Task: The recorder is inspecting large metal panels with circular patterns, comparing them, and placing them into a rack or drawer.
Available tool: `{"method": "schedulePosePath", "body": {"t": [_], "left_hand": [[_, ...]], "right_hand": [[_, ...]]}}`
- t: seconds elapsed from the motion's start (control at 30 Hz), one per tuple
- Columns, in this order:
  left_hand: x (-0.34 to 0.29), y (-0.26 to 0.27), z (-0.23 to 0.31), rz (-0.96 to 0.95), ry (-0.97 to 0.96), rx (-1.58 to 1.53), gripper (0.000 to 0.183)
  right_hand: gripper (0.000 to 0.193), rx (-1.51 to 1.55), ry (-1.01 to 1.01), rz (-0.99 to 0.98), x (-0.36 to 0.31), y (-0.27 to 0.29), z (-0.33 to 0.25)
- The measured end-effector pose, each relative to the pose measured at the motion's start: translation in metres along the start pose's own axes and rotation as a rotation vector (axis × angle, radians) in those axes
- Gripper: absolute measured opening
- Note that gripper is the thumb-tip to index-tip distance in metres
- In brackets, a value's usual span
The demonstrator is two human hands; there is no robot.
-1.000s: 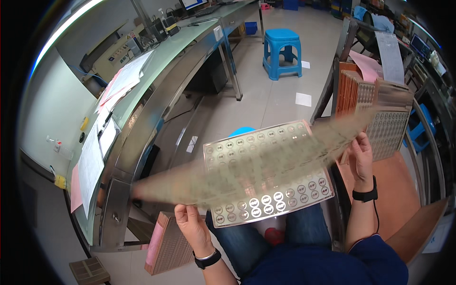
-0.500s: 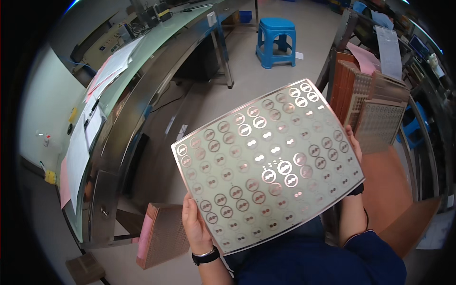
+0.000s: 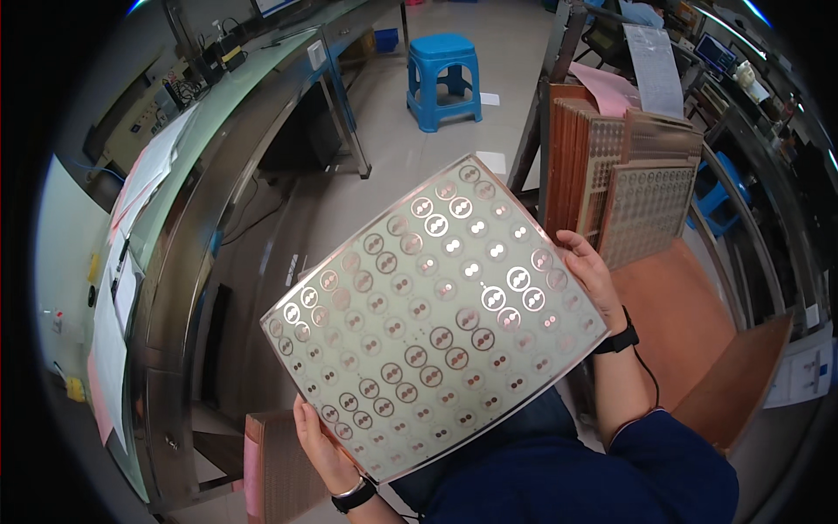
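A pale green circuit board panel (image 3: 428, 293) with rows of shiny copper rings and paired dots is held up in front of me, tilted, with its far corner pointing away. My left hand (image 3: 325, 450) grips its lower left edge, the fingertips showing beside the rim and part of the hand hidden beneath. On the right edge, my right hand (image 3: 592, 275) is closed round the rim, thumb side hidden behind the panel. Both wrists wear dark bands.
Upright stacks of copper-coloured panels (image 3: 650, 201) stand in a rack at right, above a brown board (image 3: 655, 306). Another stack (image 3: 284, 472) leans at lower left. A metal workbench (image 3: 236, 148) with papers runs along the left. Ahead stands a blue stool (image 3: 443, 83).
The panel has turned so its right side slants more steeply, and it sits further left in view. More of my right hand shows. The whole scene has shifted left in view.
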State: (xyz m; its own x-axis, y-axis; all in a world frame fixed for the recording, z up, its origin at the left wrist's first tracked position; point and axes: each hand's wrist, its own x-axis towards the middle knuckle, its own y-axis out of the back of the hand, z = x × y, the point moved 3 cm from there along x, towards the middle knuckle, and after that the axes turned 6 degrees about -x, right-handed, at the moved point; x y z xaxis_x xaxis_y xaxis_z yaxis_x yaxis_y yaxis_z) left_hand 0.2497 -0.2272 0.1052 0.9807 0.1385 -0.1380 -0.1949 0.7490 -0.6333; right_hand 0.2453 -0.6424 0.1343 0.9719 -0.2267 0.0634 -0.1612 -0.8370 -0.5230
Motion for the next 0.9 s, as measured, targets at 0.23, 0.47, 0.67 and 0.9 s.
{"method": "schedulePosePath", "body": {"t": [0.23, 0.47, 0.67, 0.9], "left_hand": [[-0.005, 0.005, 0.008, 0.048, -0.065, 0.03, 0.03], [-0.009, 0.01, 0.011, 0.028, -0.092, 0.025, 0.029], [-0.006, 0.003, 0.011, 0.04, -0.091, 0.014, 0.028], [0.011, 0.0, 0.01, -0.11, -0.054, 0.054, 0.039]], "right_hand": [[0.032, -0.135, -0.054, -0.02, -0.005, 0.01, 0.0], [0.037, -0.238, -0.071, 0.021, -0.011, 0.029, 0.009], [0.043, -0.171, -0.056, 0.046, -0.008, -0.005, 0.009], [0.038, -0.082, -0.125, -0.001, -0.017, 0.026, 0.019]]}}
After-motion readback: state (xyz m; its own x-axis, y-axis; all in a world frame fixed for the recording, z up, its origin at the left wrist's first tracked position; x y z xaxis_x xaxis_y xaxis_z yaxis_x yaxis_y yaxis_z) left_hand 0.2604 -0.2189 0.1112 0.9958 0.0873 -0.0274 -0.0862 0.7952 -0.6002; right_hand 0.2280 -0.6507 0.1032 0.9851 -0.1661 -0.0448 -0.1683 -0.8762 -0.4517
